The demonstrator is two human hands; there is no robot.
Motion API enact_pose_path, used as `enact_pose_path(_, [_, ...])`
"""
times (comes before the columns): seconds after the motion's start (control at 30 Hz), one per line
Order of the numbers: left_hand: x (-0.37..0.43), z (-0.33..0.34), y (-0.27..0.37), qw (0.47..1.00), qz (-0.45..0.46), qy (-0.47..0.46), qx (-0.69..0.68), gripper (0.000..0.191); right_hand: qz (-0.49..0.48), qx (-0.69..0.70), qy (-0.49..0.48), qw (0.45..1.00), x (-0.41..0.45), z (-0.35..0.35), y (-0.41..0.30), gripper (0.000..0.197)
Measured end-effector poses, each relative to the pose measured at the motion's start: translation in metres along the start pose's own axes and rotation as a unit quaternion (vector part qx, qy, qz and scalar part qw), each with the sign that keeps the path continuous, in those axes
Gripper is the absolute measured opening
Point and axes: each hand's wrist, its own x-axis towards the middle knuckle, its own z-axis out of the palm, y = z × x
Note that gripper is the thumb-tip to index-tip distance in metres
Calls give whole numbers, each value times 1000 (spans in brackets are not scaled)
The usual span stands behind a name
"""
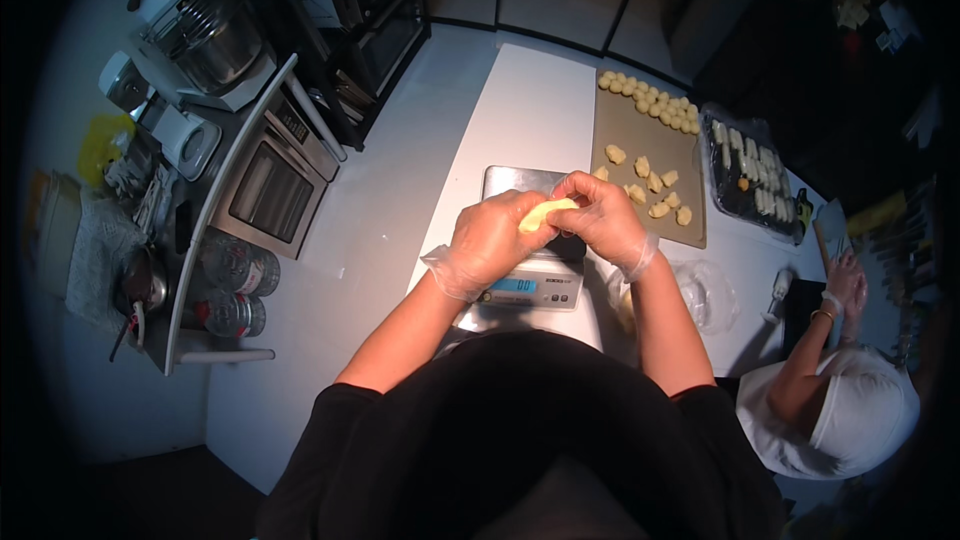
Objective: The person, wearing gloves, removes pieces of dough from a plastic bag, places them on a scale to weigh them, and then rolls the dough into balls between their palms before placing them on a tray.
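Both my hands wear clear plastic gloves and hold one piece of pale yellow dough between them. My left hand grips its left end, while the fingers of my right hand pinch its right end. Beneath them stands a digital kitchen scale with a metal platform and a lit display reading zero. Right of the scale lies a tan mat, with several rough dough lumps nearer me and rows of smooth dough balls at its far edge.
A black tray of pale, elongated pieces sits right of the mat. A clear plastic bag lies by my right forearm. At the right, a co-worker in white works at the table. A side counter at left bears a stand mixer.
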Motion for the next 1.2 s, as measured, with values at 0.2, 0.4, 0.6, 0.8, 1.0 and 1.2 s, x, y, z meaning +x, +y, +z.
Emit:
enact_pose_path(0.2, [0, 1, -25, 981, -68, -55, -171, 28, 102, 271, -82, 954, 8, -12, 9, 17])
enact_pose_path(0.4, [-9, -3, -49, 823, -268, -33, -499, 36, 48, 12, 54, 997, 28, 0, 72, 21])
enact_pose_path(0.6, [-22, -6, -67, 757, -298, 18, -582, 44, -17, -174, 40, 984, 29, 3, 89, 32])
enact_pose_path(0.8, [-18, -4, -57, 783, -274, -15, -559, 44, -2, -30, 100, 995, 20, -14, 24, 26])
enact_pose_path(1.0, [8, 3, -36, 877, -188, -66, -436, 38, 2, -2, -33, 999, 8, 8, -12, 25])
enact_pose_path(1.2, [14, 5, -31, 876, -194, -63, -438, 31, 1, -3, 1, 1000, 6, 5, -11, 18])
